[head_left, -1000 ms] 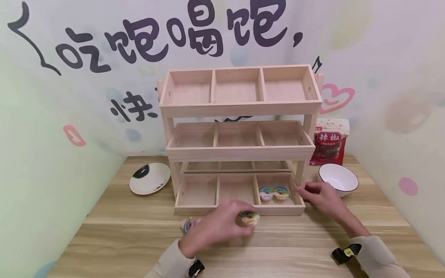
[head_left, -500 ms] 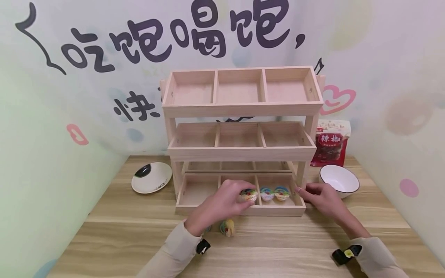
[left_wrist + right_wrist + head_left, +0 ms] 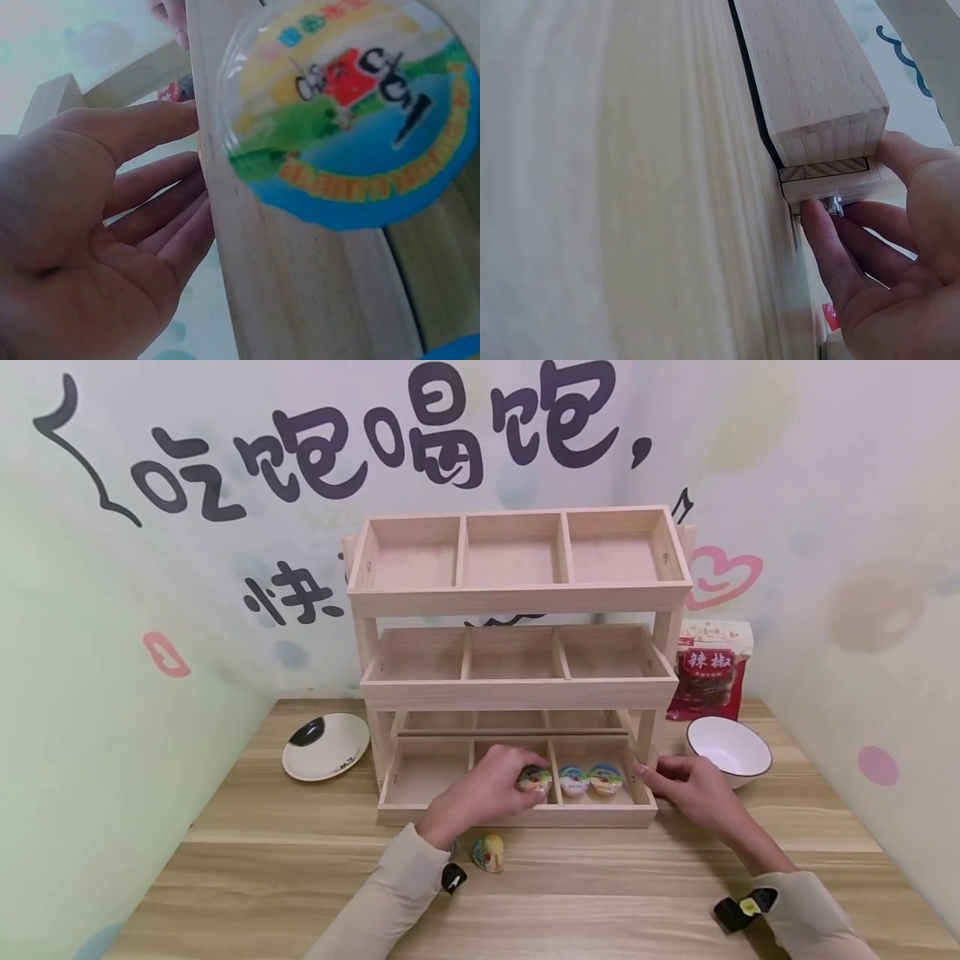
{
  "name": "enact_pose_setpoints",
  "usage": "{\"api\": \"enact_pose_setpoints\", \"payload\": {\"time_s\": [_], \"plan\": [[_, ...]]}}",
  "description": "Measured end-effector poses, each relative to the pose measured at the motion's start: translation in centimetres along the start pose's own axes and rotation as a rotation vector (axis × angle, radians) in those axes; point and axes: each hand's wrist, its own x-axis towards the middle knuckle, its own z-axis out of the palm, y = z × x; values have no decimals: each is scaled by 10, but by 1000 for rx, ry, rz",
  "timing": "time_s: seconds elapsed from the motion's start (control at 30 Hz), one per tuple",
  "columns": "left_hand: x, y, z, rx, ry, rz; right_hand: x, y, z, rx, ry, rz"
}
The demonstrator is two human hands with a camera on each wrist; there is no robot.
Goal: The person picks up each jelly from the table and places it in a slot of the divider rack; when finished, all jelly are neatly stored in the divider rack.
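Head view: wooden rack [image 3: 517,695], centre frame
Left hand [image 3: 489,787]: pinches lidded cup [image 3: 535,780], lower centre
Right hand [image 3: 696,789]: grips rack's side, lower right

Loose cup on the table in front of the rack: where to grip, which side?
I'd pinch the cup across its body just behind the lid rim, coming from above and the right. It looks tipped, with the printed lid turned leftward and the yellow part to the right. The left sleeve crowds its left; the rack's front wall stands behind.
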Motion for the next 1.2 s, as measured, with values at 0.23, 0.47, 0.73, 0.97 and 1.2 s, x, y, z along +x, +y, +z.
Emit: {"api": "enact_pose_setpoints", "payload": {"time_s": [0.23, 0.47, 0.73, 0.97, 1.2], "plan": [[8, -8, 2, -6, -47, -10, 1, 2, -1, -5, 3, 9], [7, -15, 6, -59, -54, -45, 2, -1, -1, -12, 7, 7], [9, -19, 9, -71, -27, -14, 1, -3, -1, -4, 2, 15], [10, -21, 10, -96, -34, -20, 1, -2, 0, -6, 1, 17], [5, -23, 7, -162, -46, -30, 1, -3, 0, -4, -5, 22]]}}
